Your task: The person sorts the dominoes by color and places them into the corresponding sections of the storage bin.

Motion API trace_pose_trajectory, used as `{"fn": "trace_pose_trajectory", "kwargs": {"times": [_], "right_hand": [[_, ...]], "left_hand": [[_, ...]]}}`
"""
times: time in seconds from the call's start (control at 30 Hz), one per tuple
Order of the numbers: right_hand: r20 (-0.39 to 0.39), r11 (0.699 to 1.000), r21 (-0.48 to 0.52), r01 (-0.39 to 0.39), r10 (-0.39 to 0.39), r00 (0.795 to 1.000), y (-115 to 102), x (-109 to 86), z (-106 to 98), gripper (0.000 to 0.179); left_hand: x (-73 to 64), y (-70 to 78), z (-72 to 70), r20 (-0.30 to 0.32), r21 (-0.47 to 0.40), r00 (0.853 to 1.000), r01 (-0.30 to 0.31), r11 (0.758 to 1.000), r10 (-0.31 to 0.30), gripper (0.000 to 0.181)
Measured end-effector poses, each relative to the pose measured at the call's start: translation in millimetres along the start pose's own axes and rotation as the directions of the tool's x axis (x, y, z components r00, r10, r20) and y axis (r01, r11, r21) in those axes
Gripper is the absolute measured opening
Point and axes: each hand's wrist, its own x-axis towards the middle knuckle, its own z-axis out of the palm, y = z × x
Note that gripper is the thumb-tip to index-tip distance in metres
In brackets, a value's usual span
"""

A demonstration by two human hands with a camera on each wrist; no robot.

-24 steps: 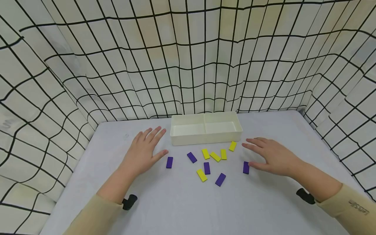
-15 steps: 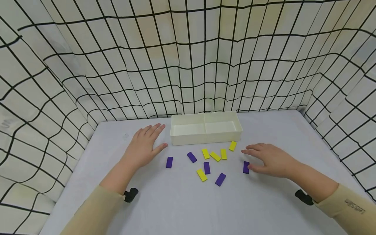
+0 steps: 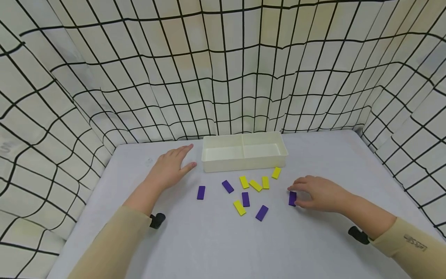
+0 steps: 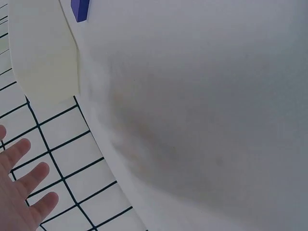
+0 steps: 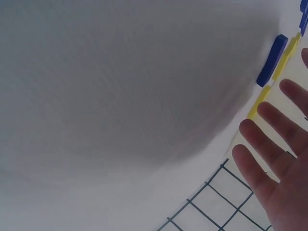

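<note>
R hand [image 3: 324, 193]: your fingers straight, slightly apart, thumb + index tips right by flat purple rect. block [image 3: 292, 198] on matte white cloth [image 3: 223, 248]; contact, can't tell. L hand [image 3: 168, 168]: your fingers spread, near smooth white 2-compt. tray [image 3: 223, 166].

Soft, even, diffuse light, seemingly from overhead, keeps the head view bright, the bench [image 3: 216, 240] a pale bluish white. Faint, feather-edged shadows lie beneath the left hand [image 3: 167, 170] and right hand [image 3: 324, 193]. Wide-angle stretch makes the net [image 3: 259, 45] splay toward ten and two o'clock; sleeve lettering [image 3: 414, 243] at four o'clock is smeared. Both wrist views are dimmer and greyer, each with a broad, blurry shadow across the middle. The right wrist view brightens toward six o'clock, its hand darkly shaded toward four.
</note>
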Motion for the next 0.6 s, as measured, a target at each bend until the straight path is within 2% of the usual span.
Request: {"fn": "trace_pose_trajectory", "kwargs": {"times": [0.33,0.6], "right_hand": [[0.023,0.997,0.012,0.081,-0.081,0.996,7,5.9,7,0.037],[0.019,0.984,-0.023,0.174,-0.174,0.985,10,9.8,9,0.036]], "left_hand": [[21.7,3.4,8.7,0.067,-0.053,0.998,-0.004,0.999,0.007,0.075],[31.2,10.6,15.1,0.103,-0.07,0.995,-0.006,0.998,0.013,0.074]]}}
